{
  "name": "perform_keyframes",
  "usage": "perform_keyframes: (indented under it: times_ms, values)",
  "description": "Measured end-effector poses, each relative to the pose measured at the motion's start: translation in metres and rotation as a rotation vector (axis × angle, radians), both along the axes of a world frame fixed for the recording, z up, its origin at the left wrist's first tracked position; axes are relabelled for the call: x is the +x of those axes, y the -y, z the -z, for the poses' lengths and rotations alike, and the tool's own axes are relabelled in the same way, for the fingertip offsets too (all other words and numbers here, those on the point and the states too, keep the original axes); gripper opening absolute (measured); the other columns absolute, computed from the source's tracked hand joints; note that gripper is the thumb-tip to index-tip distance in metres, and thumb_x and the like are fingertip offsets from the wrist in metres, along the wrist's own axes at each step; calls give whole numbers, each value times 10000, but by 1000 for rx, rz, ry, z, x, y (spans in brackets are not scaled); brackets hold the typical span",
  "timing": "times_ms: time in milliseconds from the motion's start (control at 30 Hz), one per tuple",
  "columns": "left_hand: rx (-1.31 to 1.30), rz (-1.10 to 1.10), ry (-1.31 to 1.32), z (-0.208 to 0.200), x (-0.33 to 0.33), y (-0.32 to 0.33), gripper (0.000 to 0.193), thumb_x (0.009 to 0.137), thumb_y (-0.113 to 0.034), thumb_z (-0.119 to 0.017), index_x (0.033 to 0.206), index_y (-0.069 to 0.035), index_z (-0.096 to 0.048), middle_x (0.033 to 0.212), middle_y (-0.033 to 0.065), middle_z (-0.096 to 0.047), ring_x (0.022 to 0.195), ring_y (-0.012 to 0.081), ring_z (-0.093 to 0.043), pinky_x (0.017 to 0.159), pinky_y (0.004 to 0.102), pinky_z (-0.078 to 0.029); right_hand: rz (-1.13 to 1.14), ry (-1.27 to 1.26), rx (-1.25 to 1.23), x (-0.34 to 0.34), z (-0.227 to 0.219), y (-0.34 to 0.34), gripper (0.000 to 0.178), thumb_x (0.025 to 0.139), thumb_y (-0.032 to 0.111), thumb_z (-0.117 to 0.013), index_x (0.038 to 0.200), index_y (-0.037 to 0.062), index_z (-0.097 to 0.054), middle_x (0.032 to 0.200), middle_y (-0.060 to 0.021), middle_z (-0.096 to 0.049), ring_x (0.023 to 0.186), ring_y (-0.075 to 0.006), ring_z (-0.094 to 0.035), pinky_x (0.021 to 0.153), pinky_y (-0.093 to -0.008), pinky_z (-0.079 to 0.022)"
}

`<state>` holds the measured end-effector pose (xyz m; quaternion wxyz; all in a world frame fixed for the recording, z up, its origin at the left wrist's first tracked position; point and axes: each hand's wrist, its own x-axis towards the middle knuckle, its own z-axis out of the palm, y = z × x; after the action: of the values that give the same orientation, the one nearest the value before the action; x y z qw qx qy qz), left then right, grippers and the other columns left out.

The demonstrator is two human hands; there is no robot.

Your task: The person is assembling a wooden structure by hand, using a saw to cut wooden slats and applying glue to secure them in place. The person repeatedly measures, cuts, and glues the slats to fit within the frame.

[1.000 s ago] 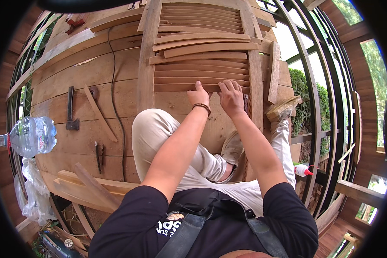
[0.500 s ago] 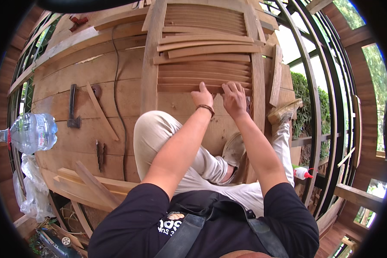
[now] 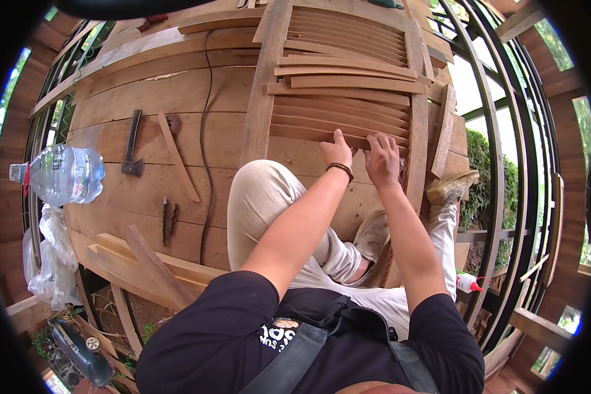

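Note:
A wooden louvre frame (image 3: 259, 125) lies on the planks in front of me, with rows of thin slats set between its two side rails. My left hand (image 3: 335, 153) pinches the front edge of the nearest slat (image 3: 302, 133), thumb pointing up. Close beside it, my right hand (image 3: 382, 157) has its fingers curled over the same slat near the right rail. Both hands partly hide that slat, and its right end is hard to make out. Several loose wooden strips (image 3: 348, 71) lie across the middle of the frame, beyond my hands.
Left of the frame lie a black cord (image 3: 205, 118), a hatchet (image 3: 133, 144), a wooden strip (image 3: 178, 157) and drill bits (image 3: 169, 220). A large water bottle (image 3: 62, 175) is at far left. Right of my leg is a white bottle with a red tip (image 3: 467, 283), near the railing bars (image 3: 499, 217).
The whole view has shifted, so everything sits farther right in the picture. Both hands remain at the nearest slat. The slats by my hands look more evenly spread, with their edges more distinct.

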<state>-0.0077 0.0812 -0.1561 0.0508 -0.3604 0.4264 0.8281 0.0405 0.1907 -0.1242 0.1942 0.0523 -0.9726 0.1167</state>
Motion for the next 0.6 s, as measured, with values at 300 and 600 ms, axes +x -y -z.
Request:
perform_keyframes:
  times_ms: [300, 600]
  values:
    - [28, 86, -55, 18, -3, -2, 517, 1033, -371, -619, 1265, 51, -430, 1194, 215, -619, 940, 302, -695, 637, 421, -624, -32, -145, -88, 25, -11, 8, 236, 803, 80, -682, 1022, -2, -712, 1172, -170, -664, 1106, -373, -611, 982, -474, -486]
    - [30, 516, -19, 28, 4, -3, 441, 1049, -330, -617, 1346, -16, -529, 1128, 144, -686, 991, 300, -703, 844, 446, -577, 535, -200, -466, 255, -85, -70, 134, 890, 97, -751, 859, 8, -656, 839, -156, -669, 781, -331, -675, 707, -405, -540]
